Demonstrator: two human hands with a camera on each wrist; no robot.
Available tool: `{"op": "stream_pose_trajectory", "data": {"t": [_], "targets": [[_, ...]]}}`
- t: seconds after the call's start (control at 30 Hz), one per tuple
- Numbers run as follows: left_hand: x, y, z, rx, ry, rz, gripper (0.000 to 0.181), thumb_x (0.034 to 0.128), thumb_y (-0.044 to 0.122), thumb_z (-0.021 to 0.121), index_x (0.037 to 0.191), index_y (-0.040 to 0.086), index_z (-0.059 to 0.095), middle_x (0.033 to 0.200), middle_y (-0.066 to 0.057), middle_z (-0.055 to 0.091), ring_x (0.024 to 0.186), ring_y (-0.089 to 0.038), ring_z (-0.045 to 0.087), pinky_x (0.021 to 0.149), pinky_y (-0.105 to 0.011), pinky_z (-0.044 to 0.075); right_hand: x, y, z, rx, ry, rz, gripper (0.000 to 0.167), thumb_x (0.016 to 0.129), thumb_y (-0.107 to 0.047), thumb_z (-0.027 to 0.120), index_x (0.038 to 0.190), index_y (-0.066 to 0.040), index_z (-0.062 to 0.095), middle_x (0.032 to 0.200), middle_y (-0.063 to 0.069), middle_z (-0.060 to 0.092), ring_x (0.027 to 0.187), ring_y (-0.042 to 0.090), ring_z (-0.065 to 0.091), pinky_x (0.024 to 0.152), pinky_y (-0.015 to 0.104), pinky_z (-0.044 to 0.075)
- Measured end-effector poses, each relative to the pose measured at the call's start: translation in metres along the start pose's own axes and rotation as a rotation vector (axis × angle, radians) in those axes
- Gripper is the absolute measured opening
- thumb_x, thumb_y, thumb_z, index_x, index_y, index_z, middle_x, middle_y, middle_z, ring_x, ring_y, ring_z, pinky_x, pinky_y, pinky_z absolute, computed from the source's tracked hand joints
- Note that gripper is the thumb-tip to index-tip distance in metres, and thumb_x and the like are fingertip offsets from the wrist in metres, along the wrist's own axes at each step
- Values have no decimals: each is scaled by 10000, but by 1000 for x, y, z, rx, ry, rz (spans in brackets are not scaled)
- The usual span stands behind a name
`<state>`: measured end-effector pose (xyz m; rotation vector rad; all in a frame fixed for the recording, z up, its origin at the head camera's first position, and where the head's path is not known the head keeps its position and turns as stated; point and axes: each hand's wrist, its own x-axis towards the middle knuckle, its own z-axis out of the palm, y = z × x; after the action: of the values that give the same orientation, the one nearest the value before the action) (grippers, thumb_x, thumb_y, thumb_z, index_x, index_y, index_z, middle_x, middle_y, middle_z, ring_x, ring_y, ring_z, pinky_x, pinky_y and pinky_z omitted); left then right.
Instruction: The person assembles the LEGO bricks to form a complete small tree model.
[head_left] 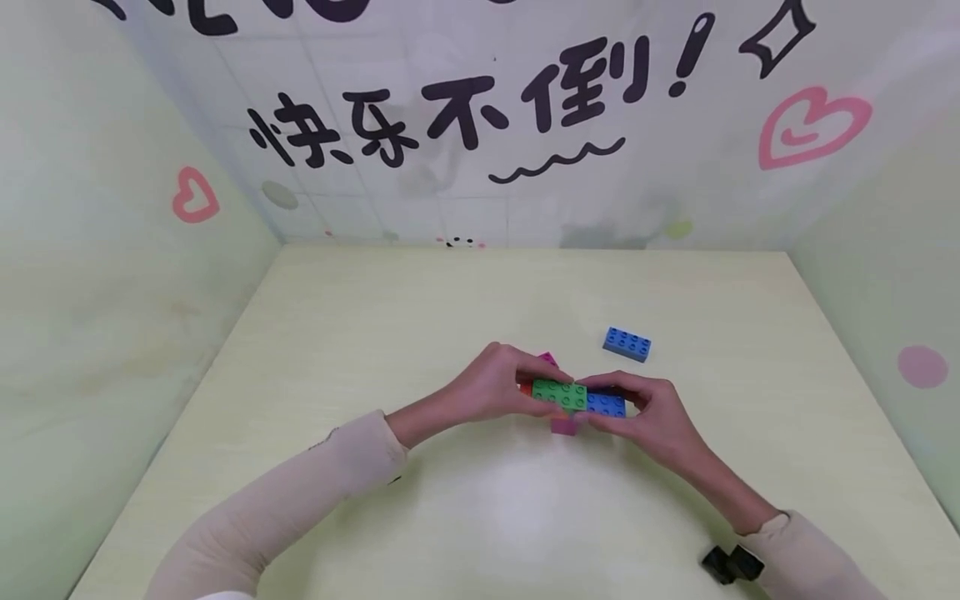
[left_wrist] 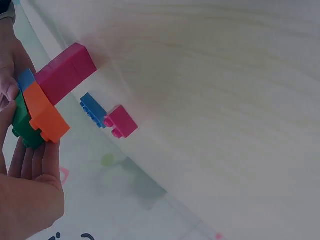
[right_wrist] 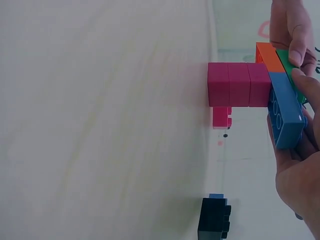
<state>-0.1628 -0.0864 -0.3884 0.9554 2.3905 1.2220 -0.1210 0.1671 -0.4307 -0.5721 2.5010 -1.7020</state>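
Note:
My left hand (head_left: 491, 385) grips a green brick (head_left: 558, 394) between thumb and fingers. My right hand (head_left: 660, 418) pinches a blue brick (right_wrist: 287, 112), which sits lower and to the right of the green one. An orange brick (left_wrist: 47, 112) lies end to end with the blue brick, under the green. Below these is a stack of three pink bricks (right_wrist: 237, 85); I cannot tell whether its foot touches the table. Both hands hold this joined build from opposite ends, their fingertips close together in the middle.
Behind the build, a separate blue brick (head_left: 627, 343) and a loose pink brick (left_wrist: 121, 121) lie on the pale table (head_left: 510, 517). A dark studded brick (right_wrist: 214, 218) shows in the right wrist view. Beside the right sleeve is a black object (head_left: 731, 564) of unclear kind.

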Motion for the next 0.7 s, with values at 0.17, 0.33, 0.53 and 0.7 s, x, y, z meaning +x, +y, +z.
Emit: {"op": "stream_pose_trajectory", "data": {"t": [0.17,0.33,0.53,0.7], "targets": [[-4,-8,8,-150,43,-90,364,756,332,853,1105,278,763,984,180,698,877,-81,635,723,-262,557,0,3,0,-4,-1,6,366,793,-172,838,1138,-198,720,1112,-90,689,1051,143,610,878,267,520],[-5,-11,13,-182,71,-136,367,726,425,845,1077,351,765,980,201,704,889,-106,621,661,-262,519,1,3,-2,2,-12,6,352,795,-153,836,1127,-192,723,1102,-87,688,1014,161,610,836,269,536],[-4,-12,15,-195,88,-140,364,717,431,848,1065,359,768,959,213,708,883,-124,620,582,-229,454,0,-14,-3,-9,-13,15,337,799,-89,824,1124,-111,741,1070,-20,687,944,205,599,737,302,556],[-6,-13,15,-206,101,-141,348,719,402,856,1054,359,771,950,210,711,842,-137,617,496,-218,388,0,-25,-2,-20,-7,6,328,781,-67,833,1099,-62,749,1025,9,691,892,206,596,681,279,542]]}}
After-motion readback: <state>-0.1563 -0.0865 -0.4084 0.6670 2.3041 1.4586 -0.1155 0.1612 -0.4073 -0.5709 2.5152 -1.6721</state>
